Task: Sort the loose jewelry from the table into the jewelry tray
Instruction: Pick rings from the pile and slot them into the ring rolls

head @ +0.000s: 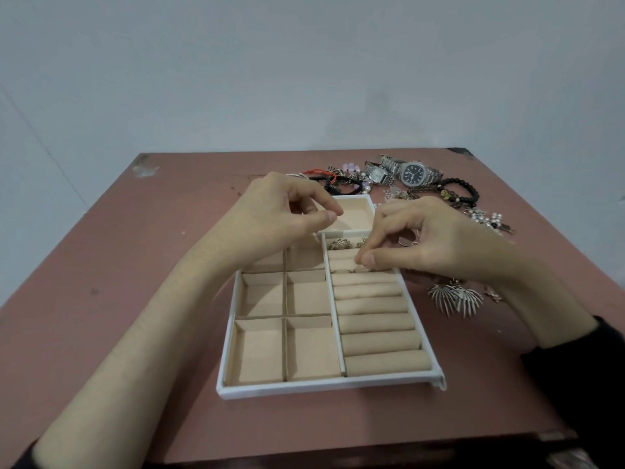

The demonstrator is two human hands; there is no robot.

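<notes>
While the right hand (417,247) pinches a ring (360,268) at the rolls (375,323) of the jewelry tray (324,384), the left hand (284,214) hovers over its far end, loosely curled, empty.

A plain pale grey-blue wall (304,62) fills the far half of the view, behind the table (135,265). A faint slanting line (40,143) crosses it on the left. The table's far left corner bears a pale scuffed patch (146,168); its far right corner has a dark corner piece (460,151). By the near right edge lies something grey (568,459), too blurred to tell.
</notes>
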